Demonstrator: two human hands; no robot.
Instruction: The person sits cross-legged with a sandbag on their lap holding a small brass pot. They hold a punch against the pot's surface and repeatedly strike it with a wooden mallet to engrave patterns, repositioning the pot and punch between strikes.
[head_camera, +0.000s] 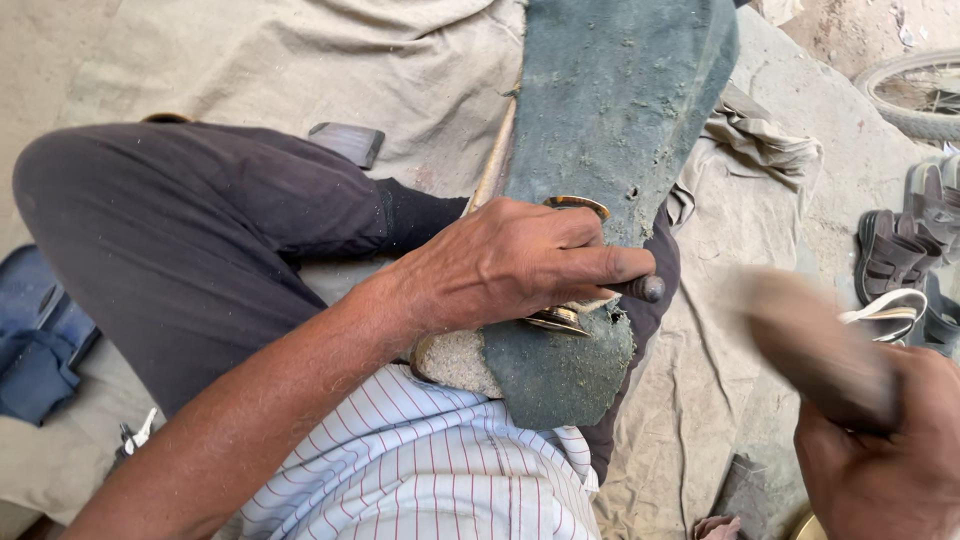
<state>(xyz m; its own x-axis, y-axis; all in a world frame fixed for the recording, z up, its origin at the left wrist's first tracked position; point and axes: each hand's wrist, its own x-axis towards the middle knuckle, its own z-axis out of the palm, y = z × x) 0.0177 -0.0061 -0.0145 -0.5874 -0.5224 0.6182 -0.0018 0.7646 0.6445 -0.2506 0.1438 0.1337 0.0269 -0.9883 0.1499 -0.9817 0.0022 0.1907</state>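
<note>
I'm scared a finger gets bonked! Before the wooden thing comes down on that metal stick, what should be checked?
1. Metal punch gripped by the left hand: ok.
2. Punch tip on the green sole: cannot tell, fingers hide it.
3. Left fingertips back from the punch's struck end: not ok, they lie right beside it.
4. Wooden striker firmly held in the right hand: ok, though blurred.
5. Sole steadied on the lap: ok, the left hand presses on it.

sole (600, 110): rough matt rubber, dusty | ground cloth (300, 60): coarse canvas; tool tip (650, 289): dull metal | handle (815, 350): wood, blurred
</note>
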